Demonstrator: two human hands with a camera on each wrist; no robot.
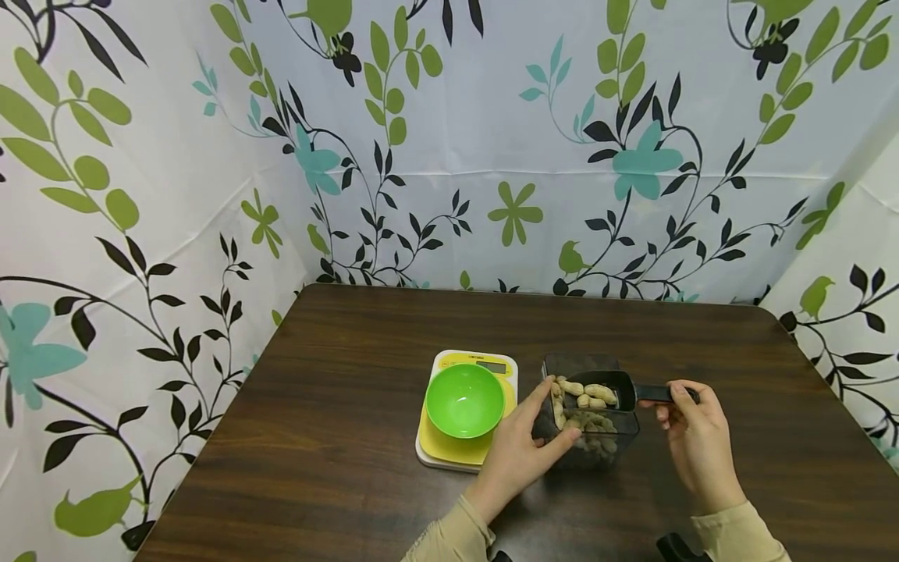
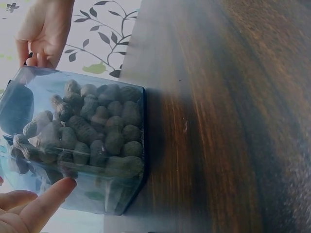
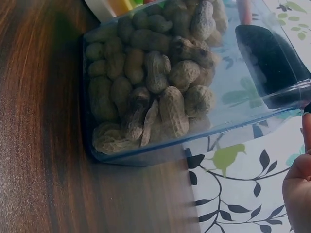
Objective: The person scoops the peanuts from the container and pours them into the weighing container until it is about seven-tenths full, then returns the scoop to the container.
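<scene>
A clear, dark-tinted plastic container (image 1: 625,445) of unshelled peanuts (image 3: 158,68) stands on the table. My left hand (image 1: 516,449) grips its left side, thumb at the near wall and fingers up by the rim. With my right hand (image 1: 702,449) I hold a black scoop (image 1: 625,386) by its handle, at the container's right. The scoop's head lies inside the container's upper part, and several peanuts (image 1: 597,394) show in it. Through the wall, the right wrist view shows the dark scoop (image 3: 272,68) above the heap. Both palms are partly hidden.
Left of the container sits a yellow and white kitchen scale (image 1: 445,453) with a small display at its far end. A green bowl (image 1: 466,400) rests on it, with no contents visible. A patterned curtain (image 1: 449,156) hangs behind the brown wooden table (image 1: 337,468).
</scene>
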